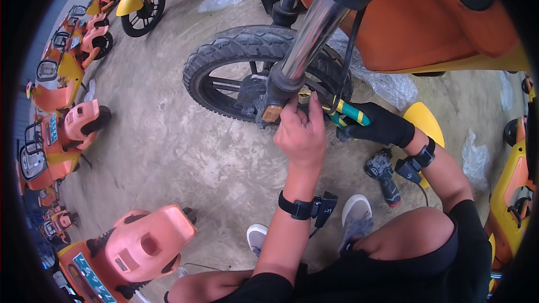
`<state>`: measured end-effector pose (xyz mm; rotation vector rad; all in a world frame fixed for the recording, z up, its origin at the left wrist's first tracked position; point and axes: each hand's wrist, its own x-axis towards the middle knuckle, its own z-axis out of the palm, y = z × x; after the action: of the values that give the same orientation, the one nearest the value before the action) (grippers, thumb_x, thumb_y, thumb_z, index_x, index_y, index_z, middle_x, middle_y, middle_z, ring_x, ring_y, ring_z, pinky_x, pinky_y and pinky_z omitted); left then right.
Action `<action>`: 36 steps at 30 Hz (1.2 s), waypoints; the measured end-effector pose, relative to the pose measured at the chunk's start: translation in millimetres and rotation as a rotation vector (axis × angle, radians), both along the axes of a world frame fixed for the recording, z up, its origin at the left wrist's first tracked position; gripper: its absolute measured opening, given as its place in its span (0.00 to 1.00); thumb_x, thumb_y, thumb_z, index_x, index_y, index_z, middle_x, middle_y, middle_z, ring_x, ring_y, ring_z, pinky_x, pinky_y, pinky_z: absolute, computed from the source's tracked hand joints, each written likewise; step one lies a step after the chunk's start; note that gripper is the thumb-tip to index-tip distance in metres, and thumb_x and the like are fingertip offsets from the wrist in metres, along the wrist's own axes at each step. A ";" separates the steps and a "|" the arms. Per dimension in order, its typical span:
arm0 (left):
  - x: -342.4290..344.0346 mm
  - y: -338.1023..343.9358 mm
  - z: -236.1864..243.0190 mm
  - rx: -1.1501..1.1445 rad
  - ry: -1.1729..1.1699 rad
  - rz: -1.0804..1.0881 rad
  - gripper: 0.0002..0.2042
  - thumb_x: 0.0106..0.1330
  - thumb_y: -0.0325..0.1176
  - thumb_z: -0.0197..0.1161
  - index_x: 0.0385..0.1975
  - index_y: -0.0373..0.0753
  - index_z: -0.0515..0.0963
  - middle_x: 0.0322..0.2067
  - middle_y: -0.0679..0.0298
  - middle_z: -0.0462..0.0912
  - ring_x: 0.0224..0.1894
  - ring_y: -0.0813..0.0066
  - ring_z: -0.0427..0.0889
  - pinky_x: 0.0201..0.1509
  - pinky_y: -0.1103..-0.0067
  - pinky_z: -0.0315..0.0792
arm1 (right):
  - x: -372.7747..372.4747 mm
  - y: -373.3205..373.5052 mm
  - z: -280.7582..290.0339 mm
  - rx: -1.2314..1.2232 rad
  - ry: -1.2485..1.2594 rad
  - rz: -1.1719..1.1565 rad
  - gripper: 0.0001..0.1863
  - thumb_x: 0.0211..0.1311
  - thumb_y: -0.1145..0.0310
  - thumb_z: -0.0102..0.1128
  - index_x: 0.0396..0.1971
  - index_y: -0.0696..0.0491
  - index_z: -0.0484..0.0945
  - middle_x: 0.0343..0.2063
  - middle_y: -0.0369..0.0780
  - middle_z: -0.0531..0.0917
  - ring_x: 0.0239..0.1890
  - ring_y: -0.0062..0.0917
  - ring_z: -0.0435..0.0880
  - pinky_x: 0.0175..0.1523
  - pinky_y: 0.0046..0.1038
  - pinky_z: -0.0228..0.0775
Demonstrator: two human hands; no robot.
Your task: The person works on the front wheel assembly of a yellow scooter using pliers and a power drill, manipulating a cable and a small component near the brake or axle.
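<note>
My bare left hand (302, 132) is at the lower end of a shiny fork leg (310, 42), thumb and fingers pinched together. Whatever lies between those fingertips is too small to make out. In a black glove, my right hand (379, 125) grips the green-and-yellow handles of a pair of pliers (353, 113). The pliers' jaws point toward my left fingertips and are partly hidden. Behind both hands is the scooter's front wheel (196, 70), with a black knobbly tyre and dark spokes. A black cable (352, 42) runs down beside the fork. An orange-brown block (272, 113) sits at the fork's foot.
A black cordless power tool (384, 175) lies on the concrete floor near my right forearm, beside a yellow curved panel (425, 122). Clear plastic wrap (393, 85) is behind the wheel. Orange-and-yellow scooters (67, 118) line the left, and another scooter (508, 191) stands right.
</note>
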<state>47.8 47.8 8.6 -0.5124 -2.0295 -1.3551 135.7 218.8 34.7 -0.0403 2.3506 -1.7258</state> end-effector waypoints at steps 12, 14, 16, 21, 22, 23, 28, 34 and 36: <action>1.4 -2.9 -13.8 0.058 0.033 -0.050 0.20 0.58 0.25 0.71 0.51 0.35 0.74 0.12 0.72 0.61 0.14 0.84 0.59 0.19 0.84 0.57 | -23.9 10.9 142.1 0.545 -0.298 0.171 0.21 0.57 0.71 0.66 0.52 0.55 0.78 0.38 0.42 0.84 0.38 0.27 0.81 0.47 0.28 0.72; -2.2 -2.1 -5.8 0.024 0.068 -0.035 0.20 0.58 0.24 0.71 0.50 0.34 0.75 0.12 0.72 0.61 0.14 0.84 0.59 0.19 0.84 0.57 | -22.3 6.5 147.1 0.633 -0.242 0.230 0.21 0.58 0.70 0.66 0.53 0.54 0.78 0.40 0.43 0.85 0.40 0.28 0.82 0.49 0.29 0.72; -6.1 -7.1 -4.9 -0.005 0.071 -0.030 0.19 0.58 0.24 0.71 0.50 0.34 0.75 0.12 0.72 0.61 0.14 0.84 0.59 0.19 0.84 0.58 | -16.5 3.8 135.5 0.523 -0.303 0.142 0.23 0.58 0.71 0.66 0.55 0.54 0.76 0.44 0.43 0.84 0.45 0.28 0.82 0.53 0.29 0.71; -1.0 0.4 -4.9 -0.001 0.058 -0.019 0.16 0.59 0.26 0.71 0.47 0.33 0.77 0.11 0.73 0.61 0.13 0.84 0.58 0.18 0.84 0.58 | 1.8 18.1 40.3 0.003 -0.092 0.093 0.29 0.62 0.67 0.66 0.62 0.56 0.70 0.50 0.40 0.81 0.50 0.19 0.77 0.58 0.27 0.68; 0.4 0.9 -4.4 0.002 0.039 -0.008 0.16 0.60 0.27 0.71 0.46 0.33 0.78 0.11 0.73 0.61 0.13 0.84 0.58 0.18 0.84 0.58 | 3.3 16.0 19.5 -0.059 -0.075 0.091 0.29 0.63 0.68 0.66 0.63 0.56 0.69 0.53 0.39 0.81 0.52 0.17 0.76 0.60 0.26 0.67; -0.2 -2.2 -3.7 -0.004 0.020 0.004 0.15 0.60 0.28 0.71 0.44 0.32 0.78 0.11 0.73 0.61 0.13 0.84 0.58 0.18 0.83 0.57 | 0.5 7.1 5.1 -0.074 -0.072 0.107 0.31 0.62 0.69 0.66 0.65 0.55 0.67 0.54 0.39 0.80 0.53 0.18 0.77 0.61 0.26 0.67; 0.8 0.2 -0.2 0.029 -0.004 0.008 0.15 0.59 0.29 0.72 0.42 0.32 0.78 0.11 0.73 0.61 0.13 0.84 0.58 0.18 0.83 0.57 | -1.2 7.7 3.8 0.012 0.007 0.061 0.29 0.61 0.71 0.66 0.62 0.56 0.70 0.51 0.38 0.81 0.50 0.19 0.79 0.58 0.25 0.70; 6.9 0.5 -8.8 0.051 -0.025 -0.024 0.18 0.59 0.28 0.72 0.48 0.33 0.75 0.11 0.73 0.62 0.13 0.84 0.58 0.19 0.84 0.57 | -8.4 24.3 88.6 0.266 -0.345 0.080 0.25 0.62 0.72 0.63 0.60 0.54 0.73 0.41 0.37 0.82 0.40 0.17 0.80 0.49 0.24 0.73; 4.3 -2.5 -9.6 0.038 -0.025 -0.022 0.19 0.59 0.27 0.71 0.49 0.33 0.74 0.12 0.73 0.62 0.13 0.84 0.59 0.19 0.84 0.57 | -14.0 14.0 121.9 0.540 -0.226 0.147 0.21 0.56 0.74 0.64 0.52 0.56 0.78 0.39 0.43 0.83 0.39 0.26 0.81 0.49 0.29 0.72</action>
<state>52.1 45.3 -1.0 -0.5042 -2.0204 -1.4165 121.7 232.8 156.6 0.0657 2.4806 -0.9344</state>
